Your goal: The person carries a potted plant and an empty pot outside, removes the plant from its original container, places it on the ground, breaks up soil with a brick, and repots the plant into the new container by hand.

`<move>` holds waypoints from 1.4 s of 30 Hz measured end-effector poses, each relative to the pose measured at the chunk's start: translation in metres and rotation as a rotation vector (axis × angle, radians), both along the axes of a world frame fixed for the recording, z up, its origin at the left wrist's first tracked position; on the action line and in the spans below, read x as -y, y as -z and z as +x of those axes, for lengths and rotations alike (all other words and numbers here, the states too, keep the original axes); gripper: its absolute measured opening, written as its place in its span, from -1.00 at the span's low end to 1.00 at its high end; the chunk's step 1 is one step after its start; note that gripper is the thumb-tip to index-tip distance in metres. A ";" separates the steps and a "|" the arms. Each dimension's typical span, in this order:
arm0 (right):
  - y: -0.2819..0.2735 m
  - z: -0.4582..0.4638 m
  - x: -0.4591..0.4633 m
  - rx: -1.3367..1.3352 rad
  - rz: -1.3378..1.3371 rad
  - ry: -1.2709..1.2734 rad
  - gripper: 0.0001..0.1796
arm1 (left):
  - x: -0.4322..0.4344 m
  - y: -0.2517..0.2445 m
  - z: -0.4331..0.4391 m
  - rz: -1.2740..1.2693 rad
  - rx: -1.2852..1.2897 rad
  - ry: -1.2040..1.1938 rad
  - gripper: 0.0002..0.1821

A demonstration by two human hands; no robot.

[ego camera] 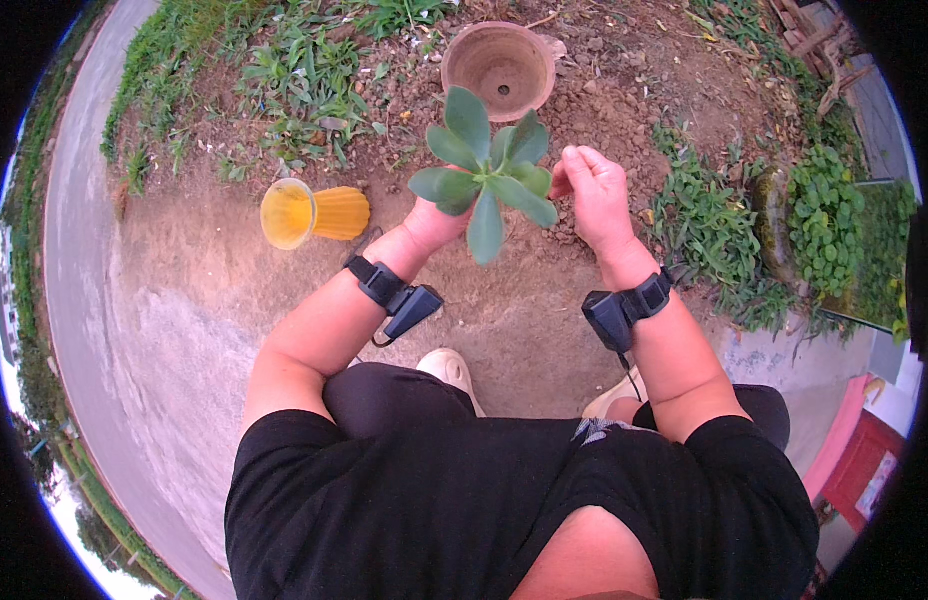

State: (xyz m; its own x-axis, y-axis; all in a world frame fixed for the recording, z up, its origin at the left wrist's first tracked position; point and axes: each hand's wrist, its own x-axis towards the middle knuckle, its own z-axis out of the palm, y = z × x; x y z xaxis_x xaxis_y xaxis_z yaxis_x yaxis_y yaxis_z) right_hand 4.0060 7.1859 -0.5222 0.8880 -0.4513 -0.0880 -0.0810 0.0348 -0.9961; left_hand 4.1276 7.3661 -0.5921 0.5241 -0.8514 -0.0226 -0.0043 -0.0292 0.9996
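A green succulent plant (pixel 481 178) with broad, thick leaves is held up in front of me. My left hand (pixel 436 225) grips it from below, and the leaves cover most of its fingers, so the stem and roots are hidden. Just right of the leaves is my right hand (pixel 597 196), its fingers curled in and thumb against them. I see nothing in it, and whether a fingertip touches the nearest leaf is unclear. Beyond the plant, a brown clay flowerpot (pixel 501 64) stands on the soil, with a drain hole in its bare bottom.
A yellow ribbed vase (pixel 336 213) with a flared rim lies on its side to the left. Loose soil (pixel 603 112) surrounds the pot. Weeds (pixel 306 97) grow at far left, and leafy plants (pixel 708 217) and a stone (pixel 775 221) are at right. A paved road (pixel 78 187) runs along the left.
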 end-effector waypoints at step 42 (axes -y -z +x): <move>-0.048 0.034 -0.028 0.175 -0.105 0.019 -0.90 | -0.014 -0.018 0.020 -0.083 -0.283 -0.105 -0.57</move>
